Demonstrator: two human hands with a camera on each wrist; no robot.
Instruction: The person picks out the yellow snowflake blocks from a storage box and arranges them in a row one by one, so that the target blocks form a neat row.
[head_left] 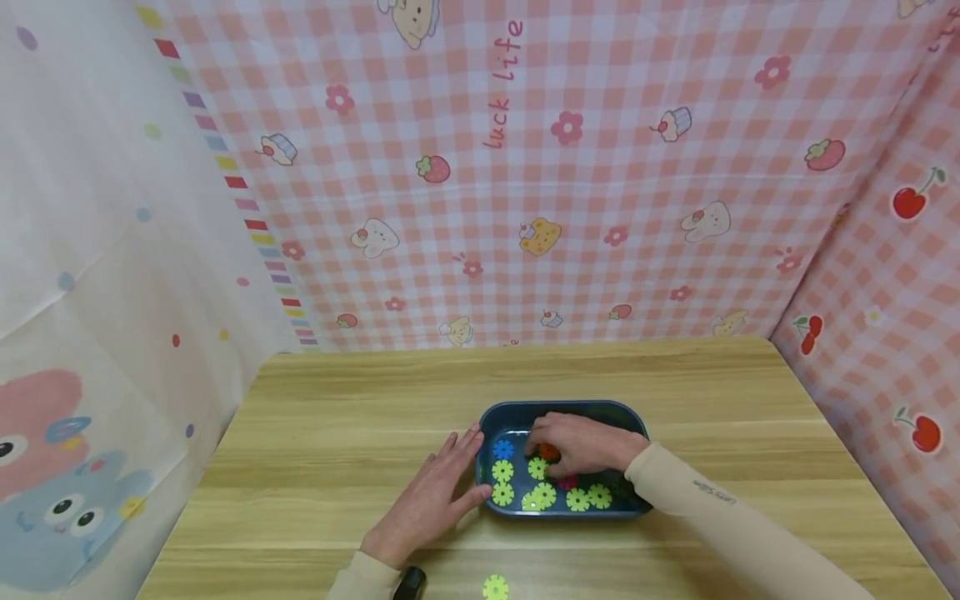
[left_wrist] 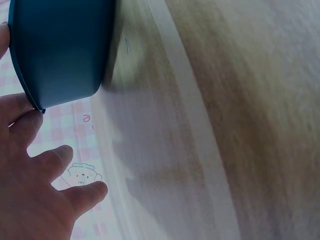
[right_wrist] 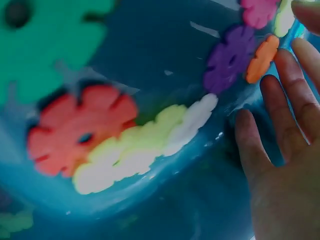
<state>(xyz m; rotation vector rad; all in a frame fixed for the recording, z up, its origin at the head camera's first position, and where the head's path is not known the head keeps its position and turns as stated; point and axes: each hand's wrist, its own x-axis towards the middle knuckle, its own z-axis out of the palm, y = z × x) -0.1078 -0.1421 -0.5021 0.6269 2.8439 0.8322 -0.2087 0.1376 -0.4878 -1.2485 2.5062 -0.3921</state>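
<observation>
Checked wall cloth (head_left: 480, 208), pink and white: lettering "luck life", running sideways. Right sleeve (head_left: 750, 525), cream: dark print, too small to read. Dark blue tray (head_left: 600, 406), on wooden bench (head_left: 352, 417): holds notched plastic discs (head_left: 502, 472), mostly yellow-green, lying beneath and left of the right hand. One yellow-green disc (head_left: 496, 588): on bench, outside tray. Right hand (head_left: 581, 440): inside tray, fingers parted, nothing visibly gripped; fingertip contact unclear. Left hand (head_left: 431, 493): fingers spread, touching tray's left rim.
</observation>
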